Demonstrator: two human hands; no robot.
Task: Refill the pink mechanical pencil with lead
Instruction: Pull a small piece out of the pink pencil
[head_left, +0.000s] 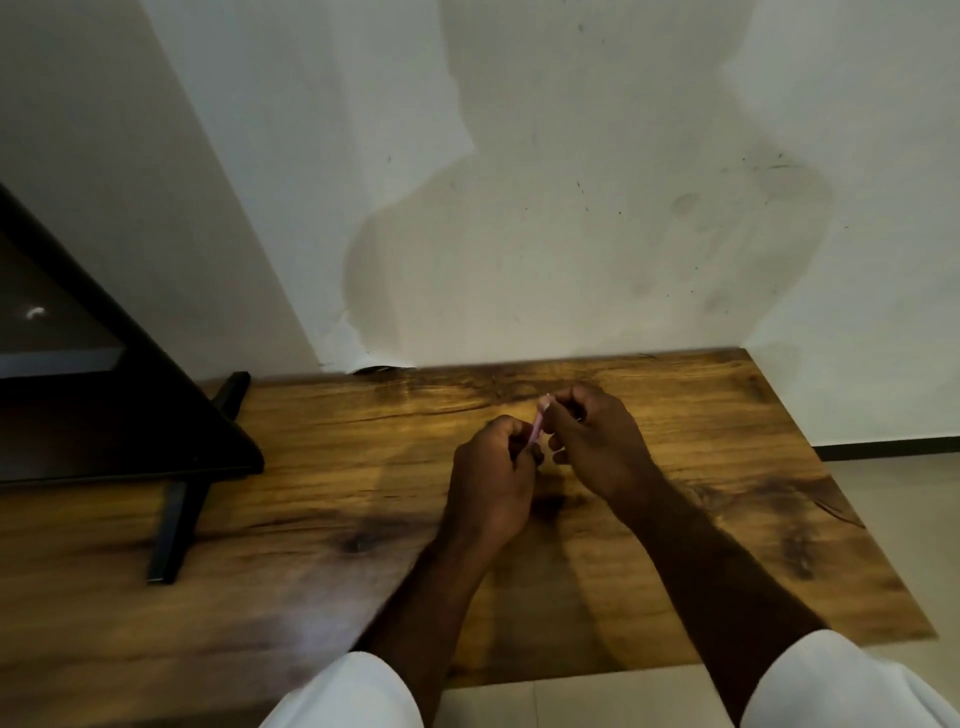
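Fingers (511, 430) of left hand (488, 483) grip slim pink pencil (537, 427); right hand (597, 441) pinches top; woodgrain table (311, 467).

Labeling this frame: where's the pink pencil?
Head view, centre: the pink pencil is held above the wooden table, left hand gripping its lower part, right hand pinching its top end.

I am working in what is looking like a plain room at home: a wood-grain counter (311, 493) is standing against a stained white wall (571, 208), a black screen (104, 415) is resting on slim feet (171, 525), and pale floor tiles (893, 467) are showing alongside.
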